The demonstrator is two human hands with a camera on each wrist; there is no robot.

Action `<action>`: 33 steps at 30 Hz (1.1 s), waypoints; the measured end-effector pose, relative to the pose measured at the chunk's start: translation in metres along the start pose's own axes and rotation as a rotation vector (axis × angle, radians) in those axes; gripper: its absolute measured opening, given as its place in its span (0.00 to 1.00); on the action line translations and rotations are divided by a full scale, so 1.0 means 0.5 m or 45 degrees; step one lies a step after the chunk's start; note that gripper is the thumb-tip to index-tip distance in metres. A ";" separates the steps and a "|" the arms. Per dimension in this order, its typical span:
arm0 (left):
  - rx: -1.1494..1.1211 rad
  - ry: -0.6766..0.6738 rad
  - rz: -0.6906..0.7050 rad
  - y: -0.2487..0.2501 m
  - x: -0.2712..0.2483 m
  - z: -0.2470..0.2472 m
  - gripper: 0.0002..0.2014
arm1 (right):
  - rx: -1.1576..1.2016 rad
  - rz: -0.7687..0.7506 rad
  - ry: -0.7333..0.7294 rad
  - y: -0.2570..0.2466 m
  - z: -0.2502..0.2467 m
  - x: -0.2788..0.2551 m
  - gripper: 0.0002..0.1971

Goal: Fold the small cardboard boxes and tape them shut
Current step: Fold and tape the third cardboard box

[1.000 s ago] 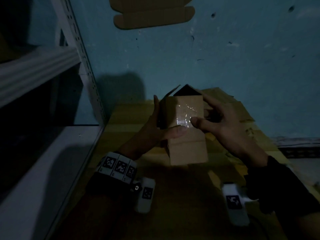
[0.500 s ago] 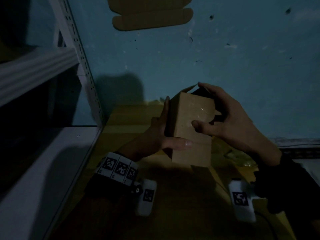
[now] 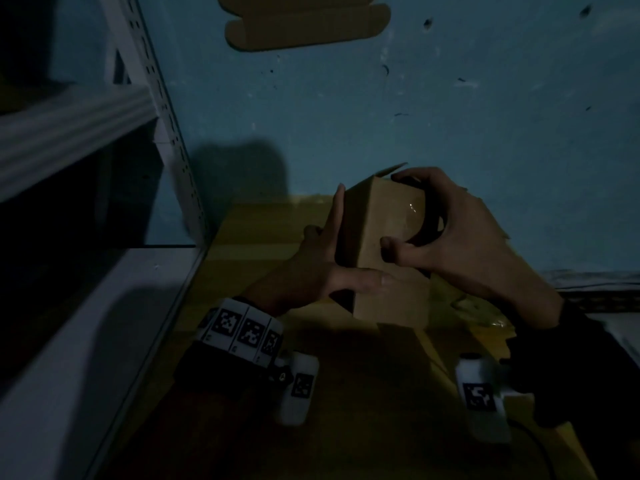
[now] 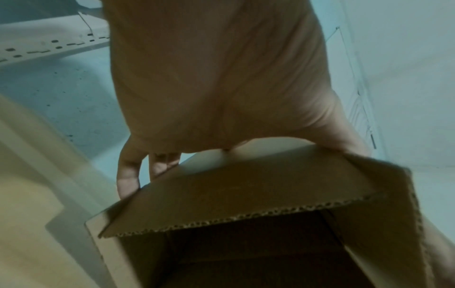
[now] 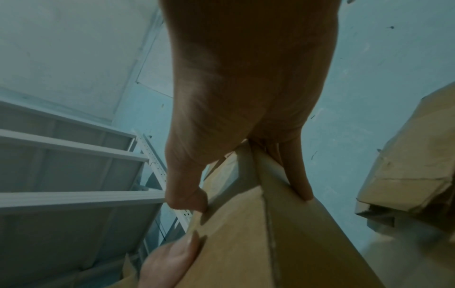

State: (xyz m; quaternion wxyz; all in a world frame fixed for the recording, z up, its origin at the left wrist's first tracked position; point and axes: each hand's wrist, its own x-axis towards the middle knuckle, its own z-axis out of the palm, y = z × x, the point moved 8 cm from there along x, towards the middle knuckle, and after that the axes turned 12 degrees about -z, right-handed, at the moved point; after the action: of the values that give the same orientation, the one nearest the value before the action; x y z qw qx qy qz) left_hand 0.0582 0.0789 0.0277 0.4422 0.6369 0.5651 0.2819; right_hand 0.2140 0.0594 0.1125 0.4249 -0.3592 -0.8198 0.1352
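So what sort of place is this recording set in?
Probably a storeroom or packing area: white slotted metal shelving, a stack of flattened cardboard on the floor, and both hands holding a small cardboard box against a scuffed blue wall.

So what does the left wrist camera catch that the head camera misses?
Only the left wrist view shows the box's open end: a dark hollow behind a corrugated flap edge. Only the head view shows the right hand gripping the far end, shiny tape and a flat cardboard blank on the blue wall. Both show the left hand holding the cardboard box beside the white shelving.
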 end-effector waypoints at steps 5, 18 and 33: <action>0.023 0.008 -0.020 0.002 -0.006 0.000 0.66 | -0.062 0.025 -0.003 -0.011 0.002 0.001 0.37; 0.094 0.056 -0.046 0.007 -0.011 0.004 0.67 | -0.306 -0.012 0.001 -0.018 0.000 0.002 0.36; 0.044 0.046 -0.087 0.016 -0.024 0.008 0.68 | -0.308 -0.038 -0.075 -0.025 0.004 0.010 0.33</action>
State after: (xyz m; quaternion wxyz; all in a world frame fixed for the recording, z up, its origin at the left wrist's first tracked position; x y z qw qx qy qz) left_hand 0.0628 0.0664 0.0350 0.4303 0.6194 0.5993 0.2683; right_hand 0.2046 0.0542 0.1210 0.3562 -0.3915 -0.8475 0.0396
